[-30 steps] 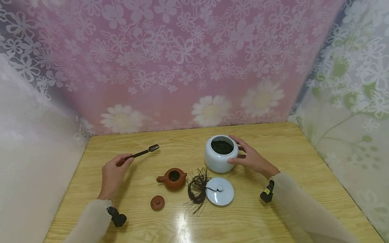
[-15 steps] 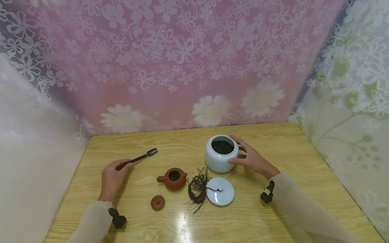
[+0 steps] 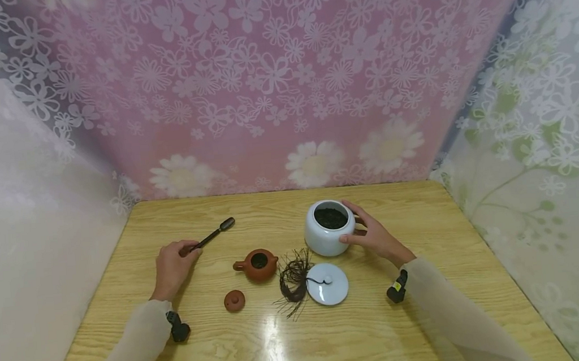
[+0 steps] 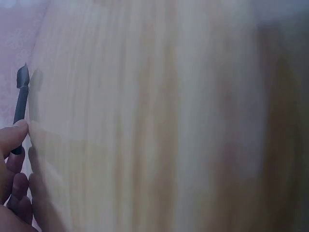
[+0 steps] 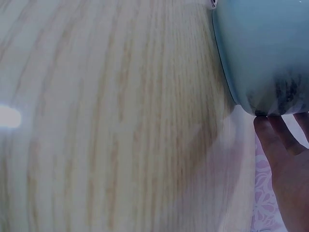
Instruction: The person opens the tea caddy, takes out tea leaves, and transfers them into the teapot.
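My left hand [image 3: 172,266] pinches a dark tea scoop [image 3: 213,235] by the handle end, over the table's left side; the scoop's bowl points away to the upper right. In the left wrist view, thumb and fingers hold the handle and the scoop's bowl [image 4: 22,77] is uppermost. On the right, a white tea jar [image 3: 325,241] stands lidless with dark leaves [image 3: 330,218] inside. My right hand [image 3: 377,240] grips its right side, thumb in front, fingers behind. A brown clay teapot [image 3: 260,270], also uncovered, has dark leaves inside and sits between the hands.
Nearer me lie the small clay teapot lid [image 3: 235,301] and the white jar lid [image 3: 329,293], which has a dark stringy tassel [image 3: 294,279] attached to its knob. The wooden table [image 3: 221,350] ends at a pink floral curtain [image 3: 272,91] behind, with pale curtains on both sides.
My left hand has come nearer me, then shifted slightly right, and the tea scoop now slants more steeply. The right hand and the jar stay in place.
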`<state>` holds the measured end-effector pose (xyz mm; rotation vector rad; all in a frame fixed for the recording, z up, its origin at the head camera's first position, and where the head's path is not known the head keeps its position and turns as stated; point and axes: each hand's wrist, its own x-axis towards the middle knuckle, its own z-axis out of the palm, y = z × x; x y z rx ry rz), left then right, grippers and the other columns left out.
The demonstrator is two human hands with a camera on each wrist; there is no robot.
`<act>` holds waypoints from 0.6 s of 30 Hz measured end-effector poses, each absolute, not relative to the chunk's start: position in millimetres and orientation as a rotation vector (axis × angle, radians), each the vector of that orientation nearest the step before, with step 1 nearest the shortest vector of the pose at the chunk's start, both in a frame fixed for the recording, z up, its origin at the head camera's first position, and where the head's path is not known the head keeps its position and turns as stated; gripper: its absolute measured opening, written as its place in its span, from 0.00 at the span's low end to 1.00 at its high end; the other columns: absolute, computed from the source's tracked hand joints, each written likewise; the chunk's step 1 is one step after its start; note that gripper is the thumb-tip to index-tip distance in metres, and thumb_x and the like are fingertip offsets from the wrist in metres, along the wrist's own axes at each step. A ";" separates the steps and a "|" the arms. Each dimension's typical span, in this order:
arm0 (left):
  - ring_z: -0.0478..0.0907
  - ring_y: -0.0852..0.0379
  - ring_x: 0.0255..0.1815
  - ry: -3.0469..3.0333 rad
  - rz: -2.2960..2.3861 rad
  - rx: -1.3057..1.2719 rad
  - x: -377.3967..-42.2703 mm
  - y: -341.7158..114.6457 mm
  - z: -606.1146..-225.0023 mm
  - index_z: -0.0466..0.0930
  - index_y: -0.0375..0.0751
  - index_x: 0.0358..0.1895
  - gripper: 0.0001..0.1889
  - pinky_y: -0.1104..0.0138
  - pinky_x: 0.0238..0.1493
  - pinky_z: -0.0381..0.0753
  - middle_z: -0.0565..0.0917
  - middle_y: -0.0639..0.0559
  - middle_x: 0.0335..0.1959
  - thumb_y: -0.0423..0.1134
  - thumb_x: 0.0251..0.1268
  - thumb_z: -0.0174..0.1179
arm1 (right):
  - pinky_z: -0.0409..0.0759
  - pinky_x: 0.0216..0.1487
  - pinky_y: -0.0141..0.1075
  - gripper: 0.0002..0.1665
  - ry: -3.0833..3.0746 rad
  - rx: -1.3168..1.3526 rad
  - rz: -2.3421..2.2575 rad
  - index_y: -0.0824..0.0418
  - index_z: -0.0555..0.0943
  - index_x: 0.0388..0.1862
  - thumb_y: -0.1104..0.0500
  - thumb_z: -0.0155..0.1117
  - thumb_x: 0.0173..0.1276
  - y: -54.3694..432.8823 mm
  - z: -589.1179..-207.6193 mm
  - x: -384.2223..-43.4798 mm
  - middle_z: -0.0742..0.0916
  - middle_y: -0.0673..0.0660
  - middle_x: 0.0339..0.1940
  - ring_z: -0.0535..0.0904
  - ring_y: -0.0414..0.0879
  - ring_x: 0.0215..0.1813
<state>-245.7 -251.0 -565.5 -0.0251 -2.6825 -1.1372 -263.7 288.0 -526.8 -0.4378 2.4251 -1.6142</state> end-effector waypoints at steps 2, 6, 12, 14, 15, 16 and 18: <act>0.82 0.35 0.53 -2.687 -1.139 -0.033 -245.4 -250.6 -566.2 0.91 0.37 0.58 0.14 0.35 0.68 0.66 0.91 0.36 0.50 0.39 0.76 0.72 | 0.75 0.79 0.58 0.58 2.424 -0.420 -1.621 0.30 0.53 0.91 0.52 0.78 0.75 287.7 -527.2 -263.1 0.59 0.53 0.92 0.63 0.64 0.87; 0.79 0.33 0.58 -2.711 -1.152 -0.031 -245.2 -251.8 -566.5 0.90 0.37 0.60 0.15 0.30 0.71 0.59 0.91 0.35 0.52 0.39 0.77 0.71 | 0.77 0.77 0.59 0.57 2.402 -0.386 -1.652 0.27 0.55 0.90 0.52 0.78 0.75 287.1 -529.6 -262.2 0.60 0.52 0.91 0.64 0.64 0.86; 0.78 0.32 0.61 -2.719 -1.162 -0.048 -244.3 -252.9 -565.4 0.90 0.37 0.60 0.15 0.29 0.71 0.57 0.90 0.34 0.54 0.38 0.77 0.71 | 0.75 0.79 0.59 0.57 2.429 -0.377 -1.703 0.30 0.56 0.90 0.53 0.79 0.74 286.2 -532.8 -260.3 0.63 0.53 0.90 0.65 0.63 0.86; 0.78 0.32 0.61 -2.716 -1.164 -0.059 -244.0 -253.3 -565.3 0.90 0.36 0.60 0.15 0.28 0.72 0.56 0.90 0.34 0.54 0.38 0.77 0.71 | 0.75 0.79 0.54 0.57 2.456 -0.376 -1.714 0.33 0.56 0.91 0.55 0.79 0.74 286.2 -533.7 -258.9 0.64 0.54 0.89 0.65 0.63 0.86; 0.78 0.32 0.61 -2.716 -1.164 -0.064 -244.0 -253.5 -565.5 0.90 0.36 0.60 0.15 0.28 0.72 0.56 0.90 0.34 0.54 0.38 0.77 0.71 | 0.76 0.79 0.50 0.57 2.467 -0.379 -1.725 0.35 0.56 0.91 0.56 0.79 0.74 286.3 -534.2 -258.2 0.64 0.55 0.89 0.65 0.63 0.86; 0.78 0.31 0.61 -2.716 -1.161 -0.070 -244.0 -253.5 -565.3 0.90 0.36 0.60 0.15 0.27 0.71 0.55 0.90 0.34 0.55 0.38 0.77 0.71 | 0.77 0.78 0.46 0.57 2.475 -0.389 -1.741 0.38 0.56 0.92 0.57 0.78 0.74 286.4 -534.5 -257.6 0.65 0.56 0.89 0.65 0.64 0.85; 0.77 0.31 0.61 -2.719 -1.160 -0.070 -244.0 -253.6 -565.5 0.90 0.36 0.61 0.15 0.26 0.73 0.54 0.90 0.34 0.55 0.39 0.77 0.70 | 0.79 0.76 0.37 0.55 2.481 -0.405 -1.784 0.42 0.57 0.92 0.60 0.77 0.75 286.5 -534.3 -256.2 0.66 0.57 0.88 0.66 0.64 0.85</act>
